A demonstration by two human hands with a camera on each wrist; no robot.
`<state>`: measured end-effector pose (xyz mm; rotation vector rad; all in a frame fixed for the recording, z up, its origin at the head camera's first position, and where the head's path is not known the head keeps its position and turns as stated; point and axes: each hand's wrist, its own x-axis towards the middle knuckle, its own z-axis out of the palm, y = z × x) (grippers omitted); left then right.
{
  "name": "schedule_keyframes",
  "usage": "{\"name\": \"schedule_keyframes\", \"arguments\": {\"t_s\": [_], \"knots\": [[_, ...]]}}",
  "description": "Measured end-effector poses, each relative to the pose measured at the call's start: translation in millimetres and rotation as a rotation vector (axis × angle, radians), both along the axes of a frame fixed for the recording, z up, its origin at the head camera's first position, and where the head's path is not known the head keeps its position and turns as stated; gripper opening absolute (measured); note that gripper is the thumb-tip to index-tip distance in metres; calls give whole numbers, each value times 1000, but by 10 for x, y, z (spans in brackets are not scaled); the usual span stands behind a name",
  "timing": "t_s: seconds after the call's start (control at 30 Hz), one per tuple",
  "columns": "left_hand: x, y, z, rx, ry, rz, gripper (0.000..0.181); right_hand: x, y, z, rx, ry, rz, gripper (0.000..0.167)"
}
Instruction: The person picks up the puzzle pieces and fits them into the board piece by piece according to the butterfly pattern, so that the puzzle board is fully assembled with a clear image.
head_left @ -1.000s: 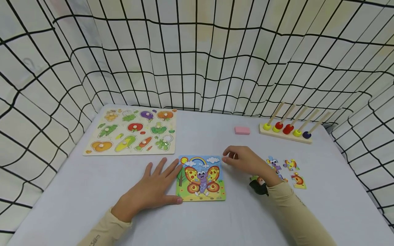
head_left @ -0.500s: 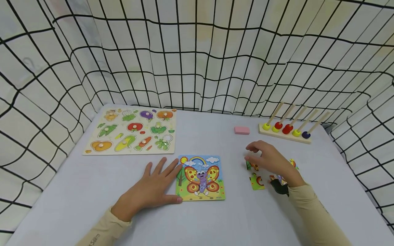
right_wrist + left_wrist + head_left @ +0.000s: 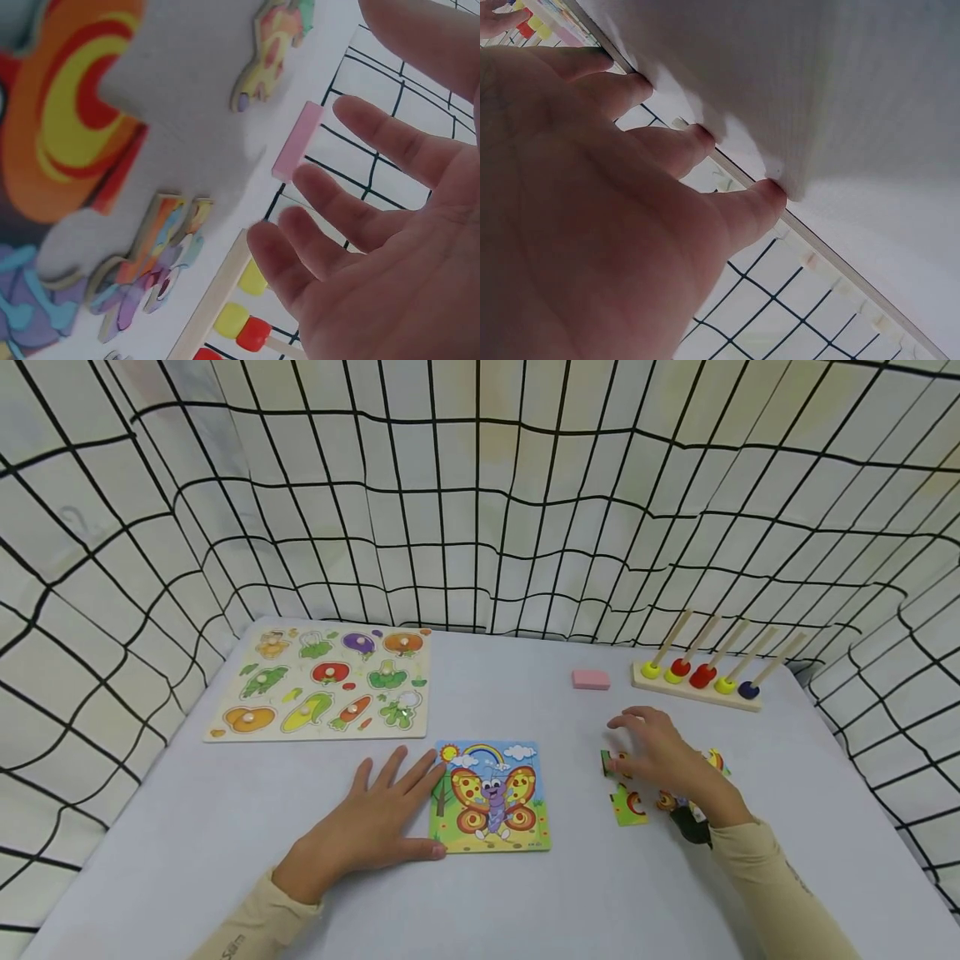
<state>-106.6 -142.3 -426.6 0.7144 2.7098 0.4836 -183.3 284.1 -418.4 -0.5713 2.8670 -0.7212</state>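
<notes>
A square butterfly jigsaw puzzle (image 3: 491, 797) lies on the white table in the middle of the head view. My left hand (image 3: 367, 822) rests spread on the table, its fingertips and thumb touching the puzzle's left edge. To the right, my right hand (image 3: 663, 760) hovers over loose jigsaw pieces, thumb and fingers apart with nothing between them. Its thumb hides part of a piece with green and orange (image 3: 606, 764); a green corner piece (image 3: 628, 806) lies just below. In the right wrist view, a purple butterfly-face piece (image 3: 154, 262) and a yellow wing piece (image 3: 274, 52) lie beside the fingers.
A wooden vegetable peg board (image 3: 315, 685) lies at the back left. A pink block (image 3: 590, 679) and a wooden bead stacker (image 3: 696, 687) stand at the back right. Black netting over a pale wall rises behind the table and along both sides.
My right hand has moved right, from beside the puzzle's edge to above the loose pieces, and its thumb and fingers have spread apart. My left hand has stayed in place.
</notes>
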Motion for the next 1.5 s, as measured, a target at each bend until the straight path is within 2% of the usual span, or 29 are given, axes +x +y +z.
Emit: {"name": "schedule_keyframes", "arguments": {"t_s": [0.33, 0.77, 1.2, 1.5], "knots": [[-1, -5, -27, 1, 7, -2, 107, 15, -3, -83, 59, 25, -18, 58], [8, -9, -16, 7, 6, -2, 107, 33, 1, -110, 62, 4, -22, 49], [9, 2, -15, -3, 5, 0, 107, 30, -25, -111, 41, 8, 16, 27], [12, 1, -9, -1, 12, -3, 106, 29, -41, -114, 45, 6, 24, 26]]}}
